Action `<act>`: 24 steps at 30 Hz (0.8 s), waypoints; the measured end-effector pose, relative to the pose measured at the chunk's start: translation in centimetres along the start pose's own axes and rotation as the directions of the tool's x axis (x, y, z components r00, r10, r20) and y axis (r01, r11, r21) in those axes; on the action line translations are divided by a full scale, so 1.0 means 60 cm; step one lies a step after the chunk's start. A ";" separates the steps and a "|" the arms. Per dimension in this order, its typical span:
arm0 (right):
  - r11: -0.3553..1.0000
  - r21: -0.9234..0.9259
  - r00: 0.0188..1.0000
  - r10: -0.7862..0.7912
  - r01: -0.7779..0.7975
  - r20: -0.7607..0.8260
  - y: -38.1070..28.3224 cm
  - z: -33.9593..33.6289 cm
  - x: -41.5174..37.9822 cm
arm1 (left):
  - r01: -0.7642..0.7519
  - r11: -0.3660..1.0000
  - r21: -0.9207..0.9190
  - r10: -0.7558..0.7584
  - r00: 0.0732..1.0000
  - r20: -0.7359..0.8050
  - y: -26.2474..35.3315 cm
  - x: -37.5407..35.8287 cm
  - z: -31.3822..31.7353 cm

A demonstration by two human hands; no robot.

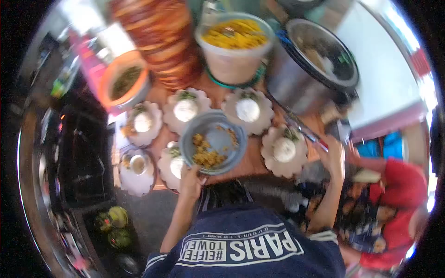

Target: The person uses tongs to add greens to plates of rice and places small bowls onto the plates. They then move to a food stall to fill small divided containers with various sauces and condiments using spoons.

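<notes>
My left hand (189, 184) is closed on the near rim of a grey-blue bowl (187, 153), which holds yellowish-brown crumbly food at its left and in bits on the right. Off to the right, my right hand (332, 156) grips a long thin utensil (305, 132) with some red near the fingers; its exact kind is blurred. The utensil points up and left, past a scalloped plate (267, 157) with a white mound and greens. Another scalloped plate (163, 161) is partly hidden behind the bowl and my left hand.
More plates (141, 111) surround the bowl. Behind stand a tub of yellow food (236, 60), a stack of brownish-orange scalloped items (153, 37), an orange-rimmed container of greens (107, 85) and a large metal pot (296, 85). A person in red (403, 185) is at the right.
</notes>
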State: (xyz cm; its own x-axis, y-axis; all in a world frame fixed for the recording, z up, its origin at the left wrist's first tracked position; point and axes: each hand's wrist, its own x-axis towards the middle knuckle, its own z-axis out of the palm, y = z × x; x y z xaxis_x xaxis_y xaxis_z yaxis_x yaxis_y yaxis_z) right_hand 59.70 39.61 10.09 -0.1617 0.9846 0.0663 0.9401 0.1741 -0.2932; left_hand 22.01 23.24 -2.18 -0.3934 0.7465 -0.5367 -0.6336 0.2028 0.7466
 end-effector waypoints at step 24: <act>0.338 0.672 0.672 -0.666 0.659 -0.324 -0.690 0.289 0.203 | -0.323 0.945 -0.050 0.300 0.919 -0.257 0.066 0.010 -0.226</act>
State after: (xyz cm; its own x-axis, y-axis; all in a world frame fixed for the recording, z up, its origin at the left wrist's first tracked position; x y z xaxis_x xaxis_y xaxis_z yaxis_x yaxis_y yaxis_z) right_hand 13.62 44.68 6.49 -0.6379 0.5405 0.5485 0.0092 0.7176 -0.6964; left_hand 10.21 15.89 -4.86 -0.7228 0.5840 -0.3696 -0.5049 -0.0809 0.8594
